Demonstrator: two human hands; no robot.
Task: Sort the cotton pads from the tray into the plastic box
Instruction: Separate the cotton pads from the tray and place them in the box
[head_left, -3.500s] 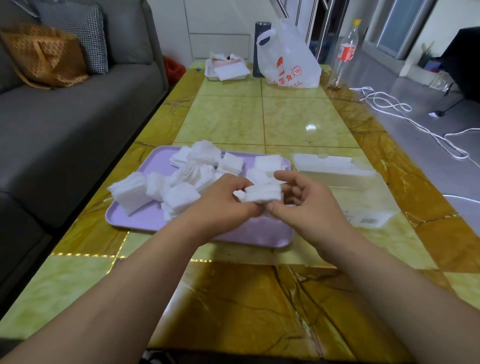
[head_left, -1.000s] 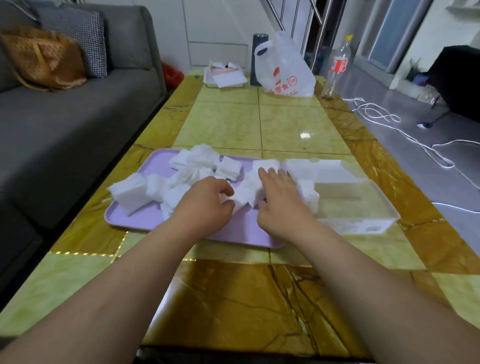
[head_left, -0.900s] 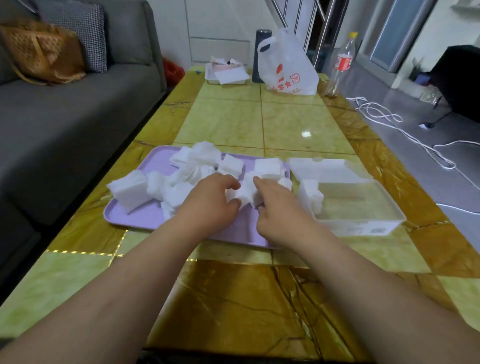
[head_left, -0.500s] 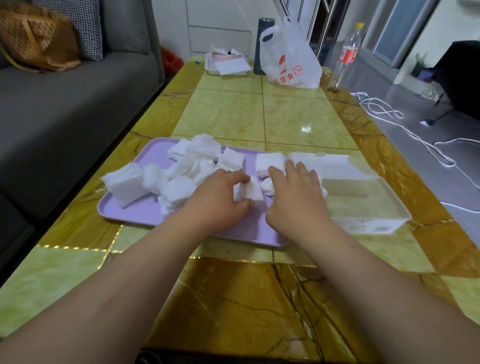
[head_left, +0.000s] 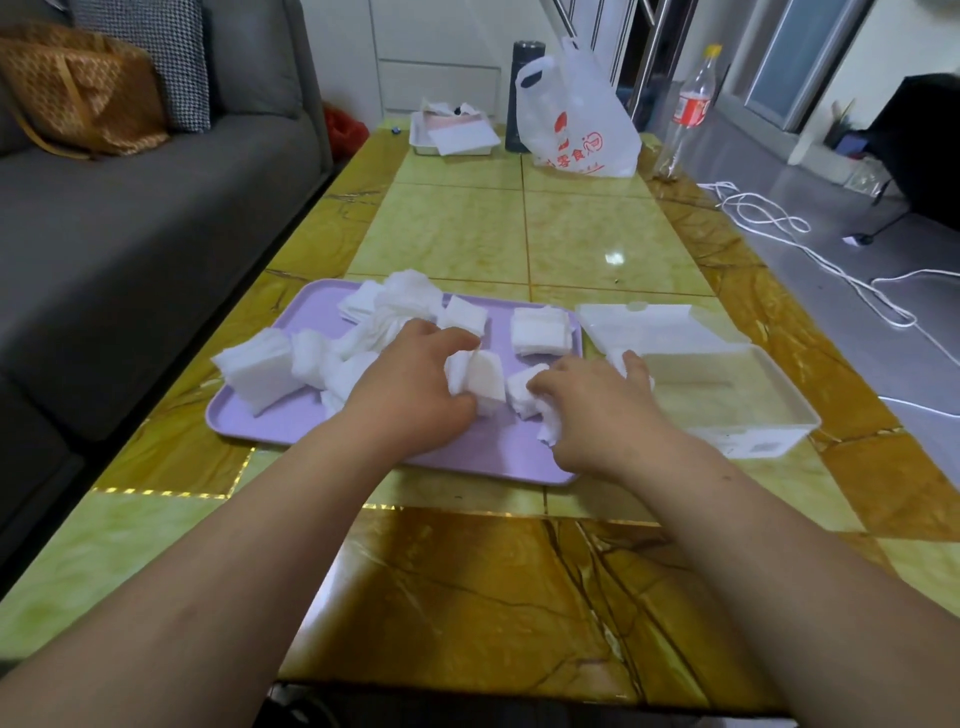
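**While pads crowd tray, both hands at work**

While gripping a cotton pad stack (head_left: 480, 382) on the lilac tray (head_left: 260, 421), left hand (head_left: 410, 395) curled; right hand (head_left: 597, 410) clutching pads (head_left: 527, 397) beside the open plastic box (head_left: 727, 400) on the table (head_left: 467, 587).

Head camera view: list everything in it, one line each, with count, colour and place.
Rectangular plastic tray: one, lilac, on the table near the sofa side.
Square cotton pads: many in loose stacks, white, on the tray.
Clear plastic box: one, transparent with lid open, right of the tray; a few pads at its near-left corner.
Marble-pattern table: one, yellow-green and amber.
Plastic carrier bag: one, white with red print, far end.
Drinks bottle: one, clear with red label, far right.
Dark cylinder flask: one, behind the bag.
Shallow tray of papers: one, white, far end.
Sofa: one, grey, left.
Woven bag: one, tan, on the sofa.
Cable: white, on the floor.
Left hand: gripping pads.
Right hand: gripping pads.
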